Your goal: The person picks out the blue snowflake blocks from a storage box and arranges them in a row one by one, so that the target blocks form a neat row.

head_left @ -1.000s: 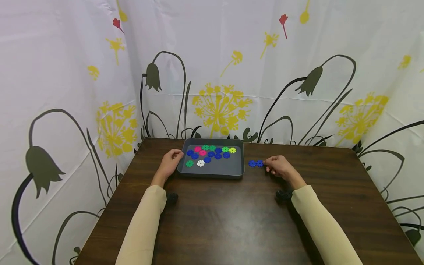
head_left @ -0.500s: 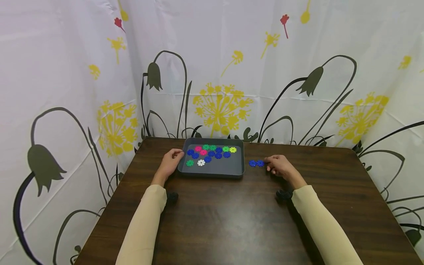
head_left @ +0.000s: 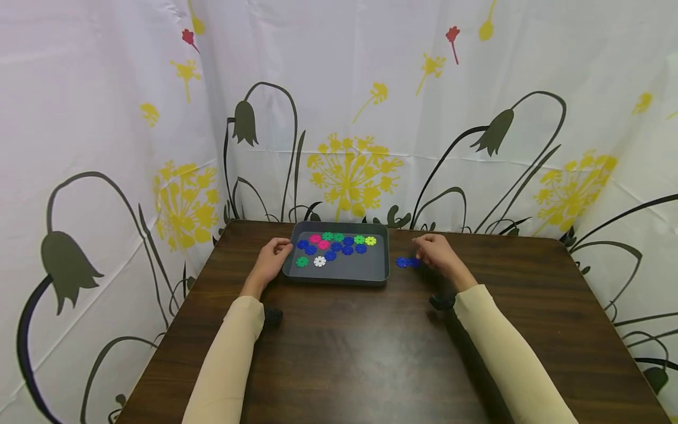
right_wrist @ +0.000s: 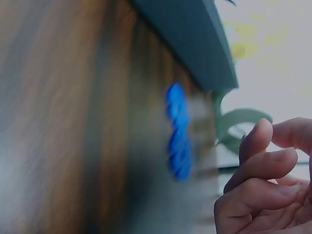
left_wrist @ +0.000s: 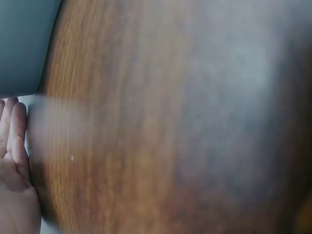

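Note:
In the head view my left hand point(head_left: 271, 259) is at the left rim of a dark grey tray point(head_left: 339, 275). Its fingers look fairly straight in the left wrist view, tips right at the tray's side. Just right of the tray, two blue flower-shaped discs point(head_left: 401, 262) lie joined edge to edge on the table. Slightly above them hovers my right hand point(head_left: 438, 254), partly covering the right-hand disc in the head view. The right wrist view shows its fingers point(right_wrist: 265, 165) loosely bent with nothing between them, apart from the blue pair point(right_wrist: 179, 131).
Inside the tray lie several similar discs: blue, green, pink, one yellow disc point(head_left: 371, 241) and one white disc point(head_left: 320, 261). The brown wooden table point(head_left: 349, 353) reaches back to a flower-printed curtain point(head_left: 339, 118).
My right hand has drawn off the right-hand blue disc and risen up and leftward over the pair. My left hand stays at the tray rim.

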Motion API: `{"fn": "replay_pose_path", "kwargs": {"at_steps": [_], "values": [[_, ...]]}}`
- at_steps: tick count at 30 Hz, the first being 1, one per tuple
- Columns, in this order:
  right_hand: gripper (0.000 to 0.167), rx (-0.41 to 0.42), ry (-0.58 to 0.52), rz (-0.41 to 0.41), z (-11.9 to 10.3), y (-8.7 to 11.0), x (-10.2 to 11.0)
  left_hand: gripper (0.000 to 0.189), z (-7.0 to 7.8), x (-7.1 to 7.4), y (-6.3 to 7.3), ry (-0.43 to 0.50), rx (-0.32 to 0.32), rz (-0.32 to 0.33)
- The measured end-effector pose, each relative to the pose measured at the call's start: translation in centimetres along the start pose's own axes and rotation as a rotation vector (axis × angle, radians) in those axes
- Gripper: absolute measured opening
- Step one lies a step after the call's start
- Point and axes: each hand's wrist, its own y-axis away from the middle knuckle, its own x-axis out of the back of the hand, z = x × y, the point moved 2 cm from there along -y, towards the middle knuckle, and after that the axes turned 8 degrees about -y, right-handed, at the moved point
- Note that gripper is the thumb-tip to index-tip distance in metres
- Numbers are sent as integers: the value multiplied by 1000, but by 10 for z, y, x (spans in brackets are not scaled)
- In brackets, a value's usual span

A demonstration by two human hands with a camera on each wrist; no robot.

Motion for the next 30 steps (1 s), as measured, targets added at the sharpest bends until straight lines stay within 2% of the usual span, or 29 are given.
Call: {"fn": "replay_pose_path", "kwargs": {"at_steps": [7,16,20,24,30], "values": [[36,109,135,11,-32,-12,-32,48,-1,2,1,-5,-1,5],[35,216,315,-80,-58,-19,-82,48,-2,2,-1,-13,-10,-7],[25,182,468,-71,-63,-23,-101,50,-3,2,-1,-19,-13,-29],[19,106,628,-61,-64,-31,-116,50,-3,5,-2,-34,5,-55],[16,34,720,-49,-58,-40,-128,50,-3,6,-4,-53,-6,-72]]}}
